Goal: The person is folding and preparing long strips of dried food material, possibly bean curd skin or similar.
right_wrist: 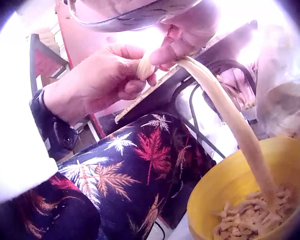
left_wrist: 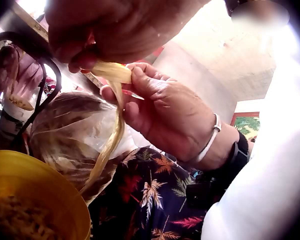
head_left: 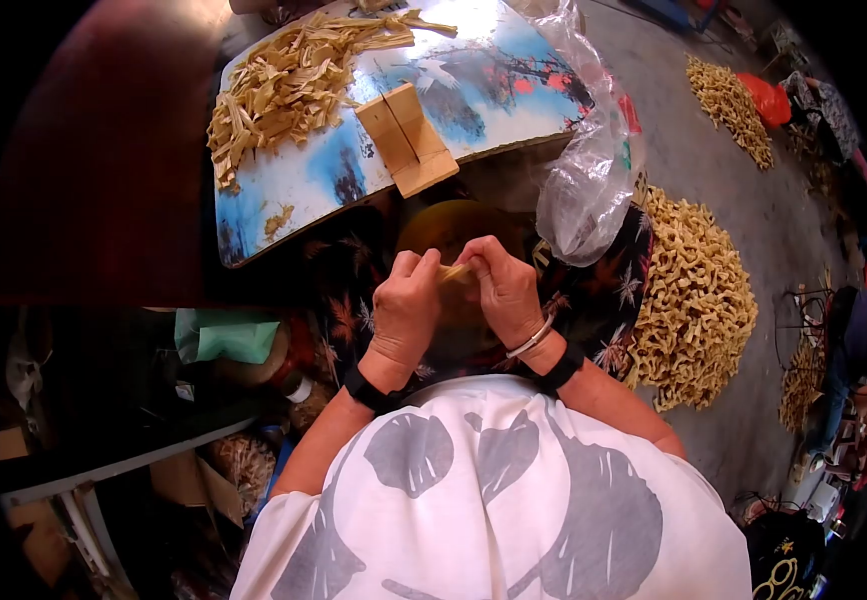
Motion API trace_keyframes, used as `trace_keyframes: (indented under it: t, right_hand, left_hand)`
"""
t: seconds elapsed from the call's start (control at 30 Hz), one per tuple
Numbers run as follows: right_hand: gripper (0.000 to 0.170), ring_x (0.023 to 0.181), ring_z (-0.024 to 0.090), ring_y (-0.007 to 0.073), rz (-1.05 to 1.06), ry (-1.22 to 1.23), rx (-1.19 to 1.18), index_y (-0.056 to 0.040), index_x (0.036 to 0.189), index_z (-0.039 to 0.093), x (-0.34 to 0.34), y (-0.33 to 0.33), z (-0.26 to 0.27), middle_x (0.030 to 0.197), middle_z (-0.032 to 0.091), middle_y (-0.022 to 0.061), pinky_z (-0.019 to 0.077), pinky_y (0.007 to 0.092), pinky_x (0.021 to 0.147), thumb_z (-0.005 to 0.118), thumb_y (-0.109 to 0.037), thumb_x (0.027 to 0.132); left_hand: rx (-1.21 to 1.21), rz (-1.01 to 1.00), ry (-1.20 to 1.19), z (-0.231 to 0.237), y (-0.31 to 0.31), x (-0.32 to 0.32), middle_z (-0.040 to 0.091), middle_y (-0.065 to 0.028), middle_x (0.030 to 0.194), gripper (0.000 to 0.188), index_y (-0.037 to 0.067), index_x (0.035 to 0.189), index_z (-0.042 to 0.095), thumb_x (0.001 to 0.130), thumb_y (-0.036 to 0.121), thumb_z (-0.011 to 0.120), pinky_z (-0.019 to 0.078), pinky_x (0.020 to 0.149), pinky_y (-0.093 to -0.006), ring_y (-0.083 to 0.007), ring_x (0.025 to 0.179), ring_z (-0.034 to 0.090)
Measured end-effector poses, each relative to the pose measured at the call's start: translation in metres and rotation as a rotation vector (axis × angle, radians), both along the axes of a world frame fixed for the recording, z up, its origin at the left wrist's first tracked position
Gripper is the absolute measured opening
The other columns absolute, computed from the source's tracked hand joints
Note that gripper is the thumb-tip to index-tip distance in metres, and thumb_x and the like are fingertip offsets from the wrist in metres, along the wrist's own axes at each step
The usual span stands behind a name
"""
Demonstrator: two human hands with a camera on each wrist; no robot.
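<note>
Both hands meet over the lap, close together, on one long pale-yellow soft strip point(right_wrist: 227, 107). My left hand point(head_left: 404, 312) pinches a folded end of it between thumb and fingers. Facing it, my right hand point(head_left: 509, 300), with a bracelet at the wrist, pinches the strip beside that fold. In the right wrist view the strip's long tail hangs from the fingers into a yellow bucket point(right_wrist: 197, 207). Short knobbly pale pieces point(right_wrist: 242, 217) lie inside the bucket. The left wrist view shows the strip looped over itself between the two hands.
Ahead stands a painted table point(head_left: 354, 165) with a heap of loose strips point(head_left: 289, 90) and an angled wooden block point(head_left: 404, 140). A clear plastic bag point(head_left: 589, 185) hangs at its right edge. Piles of knotted pieces point(head_left: 694, 300) cover the floor at right.
</note>
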State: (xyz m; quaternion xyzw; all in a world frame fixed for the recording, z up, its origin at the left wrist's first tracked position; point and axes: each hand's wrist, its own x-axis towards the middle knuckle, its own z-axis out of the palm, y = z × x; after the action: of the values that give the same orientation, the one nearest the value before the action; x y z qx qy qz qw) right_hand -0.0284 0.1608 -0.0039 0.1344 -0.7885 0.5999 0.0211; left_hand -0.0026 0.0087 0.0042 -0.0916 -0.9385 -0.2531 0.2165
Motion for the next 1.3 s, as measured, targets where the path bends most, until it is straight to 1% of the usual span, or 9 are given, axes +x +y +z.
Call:
trace_keyframes:
  t: [0.1,0.23,0.4,0.5,0.67,0.77,0.97,1.17,1.3]
  right_hand:
    - [0.005,0.072,0.067,0.0309,-0.032,0.270,0.023,-0.0052,0.097,0.057,0.003,-0.002,0.000,0.079,0.064,0.0126,0.0533,0.0360,0.065,0.059,-0.003,0.093]
    - [0.012,0.077,0.068,0.0314,-0.045,0.033,-0.115,-0.0042,0.102,0.058,0.006,-0.007,-0.001,0.084,0.066,0.0154,0.0533,0.0329,0.067,0.062,-0.007,0.091]
    - [0.022,0.075,0.060,0.0072,-0.109,-0.376,-0.445,-0.0045,0.109,0.056,-0.010,-0.008,-0.016,0.083,0.067,0.0052,0.0515,0.0262,0.070,0.066,-0.010,0.091]
    - [0.022,0.076,0.062,0.0086,-0.063,-0.426,-0.516,-0.0048,0.108,0.056,-0.012,-0.016,-0.023,0.085,0.067,0.0062,0.0517,0.0264,0.071,0.067,-0.010,0.090]
    - [0.022,0.077,0.066,0.0341,-0.103,0.041,-0.009,-0.0055,0.107,0.056,-0.006,-0.022,-0.017,0.084,0.066,0.0166,0.0530,0.0370,0.069,0.066,-0.011,0.088]
    - [0.029,0.077,0.066,0.0357,-0.059,-0.002,-0.001,-0.0061,0.111,0.053,-0.003,-0.021,-0.014,0.084,0.066,0.0171,0.0531,0.0382,0.069,0.068,-0.016,0.088]
    - [0.061,0.073,0.068,0.0331,-0.083,-0.123,-0.043,-0.0084,0.124,0.042,0.000,-0.015,-0.007,0.080,0.064,0.0172,0.0532,0.0379,0.067,0.079,-0.026,0.079]
    - [0.071,0.068,0.065,0.0273,-0.162,-0.126,-0.012,-0.0081,0.120,0.041,-0.017,-0.011,-0.007,0.077,0.059,0.0109,0.0519,0.0369,0.062,0.086,-0.031,0.071]
    - [0.052,0.065,0.062,0.0253,-0.173,0.120,0.001,-0.0062,0.108,0.048,-0.013,-0.014,-0.003,0.083,0.059,0.0102,0.0503,0.0356,0.059,0.084,-0.023,0.074]
  left_hand:
    - [0.055,0.039,-0.016,-0.002,-0.002,-0.004,0.059,-0.0159,0.085,0.023,0.003,0.101,0.064,0.081,-0.007,0.060,0.0537,0.063,-0.0392,-0.0361,0.073,0.063]
    - [0.113,0.058,-0.014,0.001,-0.001,-0.004,0.060,-0.0161,0.085,0.024,0.002,0.103,0.066,0.082,-0.008,0.060,0.0529,0.065,-0.0379,-0.0356,0.074,0.063]
    - [0.256,-0.061,0.038,-0.002,0.002,-0.004,0.063,-0.0143,0.083,0.017,0.002,0.101,0.066,0.087,-0.005,0.059,0.0509,0.060,-0.0326,-0.0276,0.067,0.063]
    - [0.487,-0.025,-0.121,-0.007,0.006,-0.001,0.064,-0.0082,0.078,0.012,0.002,0.099,0.065,0.091,-0.002,0.058,0.0475,0.054,-0.0266,-0.0153,0.059,0.059]
    - [0.843,0.121,-0.405,-0.002,0.009,0.001,0.062,-0.0003,0.078,0.008,0.001,0.098,0.063,0.094,0.000,0.056,0.0456,0.054,-0.0199,-0.0055,0.062,0.056]
    - [0.731,0.145,-0.273,0.000,0.007,-0.002,0.068,-0.0117,0.076,0.011,0.002,0.095,0.064,0.088,0.007,0.057,0.0528,0.058,-0.0291,-0.0178,0.066,0.067]
    - [0.752,0.125,-0.331,-0.018,0.000,-0.004,0.064,-0.0030,0.085,0.007,0.001,0.099,0.061,0.093,0.000,0.056,0.0513,0.069,-0.0215,-0.0064,0.076,0.059]
    - [1.266,0.080,-0.526,0.005,0.007,-0.005,0.066,-0.0063,0.090,0.010,0.003,0.104,0.057,0.095,0.004,0.057,0.0559,0.067,-0.0263,-0.0140,0.078,0.066]
    - [1.627,0.097,-0.605,-0.006,0.005,-0.006,0.067,-0.0075,0.093,0.011,0.005,0.106,0.055,0.095,0.006,0.056,0.0563,0.066,-0.0278,-0.0163,0.077,0.067]
